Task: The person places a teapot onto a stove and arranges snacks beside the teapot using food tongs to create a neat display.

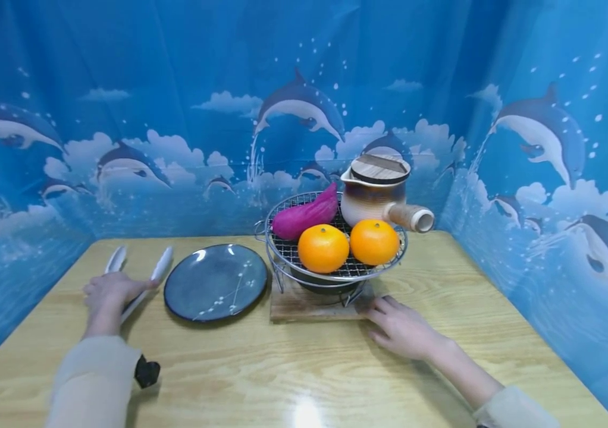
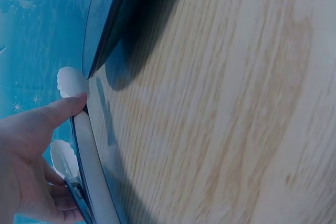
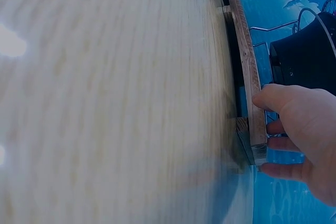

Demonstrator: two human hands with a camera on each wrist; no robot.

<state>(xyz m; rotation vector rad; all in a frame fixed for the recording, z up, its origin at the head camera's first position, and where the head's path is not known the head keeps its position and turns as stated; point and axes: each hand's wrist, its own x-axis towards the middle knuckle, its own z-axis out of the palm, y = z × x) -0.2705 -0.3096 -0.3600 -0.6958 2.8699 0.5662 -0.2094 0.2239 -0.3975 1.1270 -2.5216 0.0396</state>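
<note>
My left hand (image 1: 111, 291) holds white-tipped tongs (image 1: 162, 261) at the table's left, thumb on one arm and fingers by the other. The arms stand apart with nothing between their tips; in the left wrist view the thumb lies along the upper arm of the tongs. My right hand (image 1: 403, 327) rests its fingers at the right front corner of a wooden board (image 1: 312, 312). On that board stands a dark stove (image 3: 302, 56) under a round wire grill (image 1: 282, 255). Two oranges (image 1: 323, 248), a purple sweet potato (image 1: 304, 219) and a lidded teapot (image 1: 363, 199) sit on the grill.
A dark blue plate (image 1: 213, 285) with white sprigs lies between the tongs and the board. The teapot's side handle (image 1: 411, 217) sticks out past the grill's right rim. Dolphin-printed blue curtains (image 1: 186, 89) surround the wooden table (image 1: 240, 368) at the back and sides.
</note>
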